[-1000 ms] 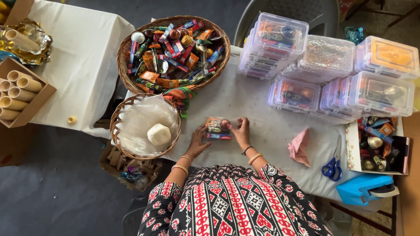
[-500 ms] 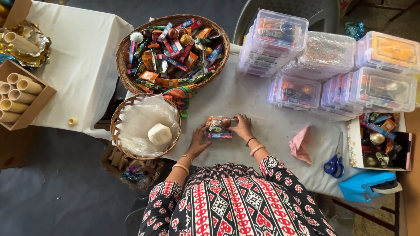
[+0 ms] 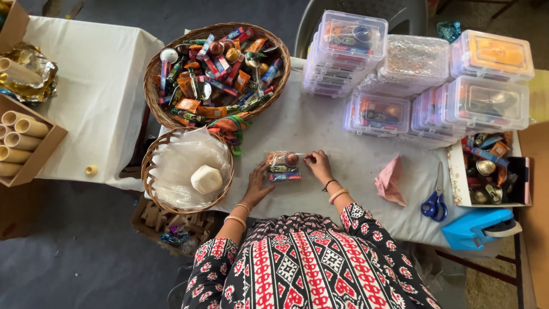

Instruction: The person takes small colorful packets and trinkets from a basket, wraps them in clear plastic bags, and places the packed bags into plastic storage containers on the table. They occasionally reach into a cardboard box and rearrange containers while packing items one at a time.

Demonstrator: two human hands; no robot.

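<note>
Hands — left hand (image 3: 258, 186), right hand (image 3: 318, 165) — touching one packet bundle (image 3: 282, 165), two baskets (image 3: 171, 117) nearby.

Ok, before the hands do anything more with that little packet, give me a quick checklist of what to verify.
1. Small clear packet lies flat on the white table: ok.
2. Left hand rests at the packet's near left edge: ok.
3. Right hand pinches at its right end: ok; whether sealed, cannot tell.
4. Large wicker basket of small items sits within view: ok.
5. Blue scissors lie apart, untouched: ok.
6. Pink folded paper lies apart from the packet: ok.
</note>
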